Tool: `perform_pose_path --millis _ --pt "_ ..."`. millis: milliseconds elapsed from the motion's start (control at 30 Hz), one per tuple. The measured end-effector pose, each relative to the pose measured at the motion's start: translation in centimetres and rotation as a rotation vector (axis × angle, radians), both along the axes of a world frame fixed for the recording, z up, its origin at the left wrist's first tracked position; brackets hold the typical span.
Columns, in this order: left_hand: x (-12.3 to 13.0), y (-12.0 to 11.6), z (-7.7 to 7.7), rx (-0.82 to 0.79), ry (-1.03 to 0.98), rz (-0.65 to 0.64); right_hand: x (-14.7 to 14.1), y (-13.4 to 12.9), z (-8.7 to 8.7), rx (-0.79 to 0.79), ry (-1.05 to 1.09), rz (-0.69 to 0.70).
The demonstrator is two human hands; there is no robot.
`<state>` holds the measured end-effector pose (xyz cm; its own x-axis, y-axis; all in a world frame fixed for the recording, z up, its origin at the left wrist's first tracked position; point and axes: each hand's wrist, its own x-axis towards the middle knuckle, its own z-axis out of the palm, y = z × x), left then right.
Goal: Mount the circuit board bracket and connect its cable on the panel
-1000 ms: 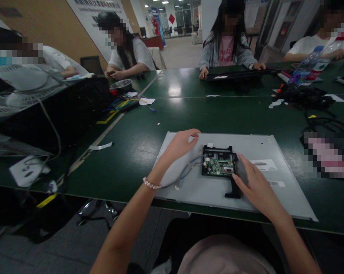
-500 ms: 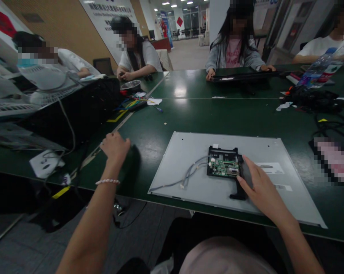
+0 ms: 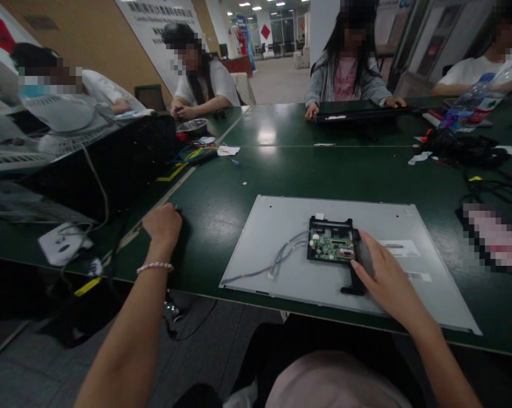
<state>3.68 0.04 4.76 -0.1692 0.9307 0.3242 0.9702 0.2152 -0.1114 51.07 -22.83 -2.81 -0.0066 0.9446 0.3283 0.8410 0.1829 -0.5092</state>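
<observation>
A flat grey display panel lies on the green table in front of me. On it sits a black plastic bracket carrying a green circuit board. Thin grey cables run from the board to the panel's left edge. My right hand grips the bracket's right side, thumb at its near part and fingers along the far part. Left of the panel, my left hand is closed with its fingers curled under, low over the table; whatever it holds is hidden.
To the left stand a large black panel and a white plate-like part with a cord. Coloured wires lie beyond. At the right are black cables, bottles and a pinkish, blurred-out object. Several people sit around the table.
My left hand has moved slightly left and down, and its fingers have curled in further. The right hand keeps its hold on the bracket. The view has shifted a little.
</observation>
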Motion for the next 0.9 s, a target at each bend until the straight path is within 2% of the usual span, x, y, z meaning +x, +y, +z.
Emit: perform_pose_path --millis 100,167,200,300,400,467,533,633,767,900 --pt "1.5 -0.8 0.4 0.006 0.017 -0.071 -0.2 0.4 -0.1 -0.008 0.003 -0.007" --pt "3.3 -2.1 0.3 0.03 0.023 -0.177 -0.4 0.8 -0.2 -0.006 0.005 -0.007" --pt "4.6 -3.0 0.1 0.06 0.023 -0.275 -0.4 1.1 -0.3 -0.004 0.004 -0.007" --pt "9.1 -6.9 -1.0 0.106 -0.005 -0.478 -0.5 1.6 -0.7 -0.002 -0.006 -0.011" --pt "13.5 -11.5 -2.4 0.137 -0.081 -0.835 -0.3 1.7 -0.9 -0.018 -0.01 -0.014" --pt "15.8 -14.2 -3.3 0.142 -0.105 -0.968 -0.1 1.6 -1.0 -0.026 -0.007 -0.01" --pt "17.5 -16.2 -4.1 0.16 -0.096 -0.998 0.1 1.6 -1.2 -0.025 -0.004 -0.009" --pt "18.9 -17.7 -5.3 0.187 -0.091 -0.981 0.5 1.4 -1.5 -0.022 0.001 -0.012" --pt "19.9 -17.9 -6.2 0.227 -0.153 -0.965 1.0 1.1 -1.2 -0.013 0.044 -0.024" --pt "20.5 -17.9 -6.3 0.244 -0.19 -0.964 1.0 0.4 0.0 0.084 0.096 -0.132"
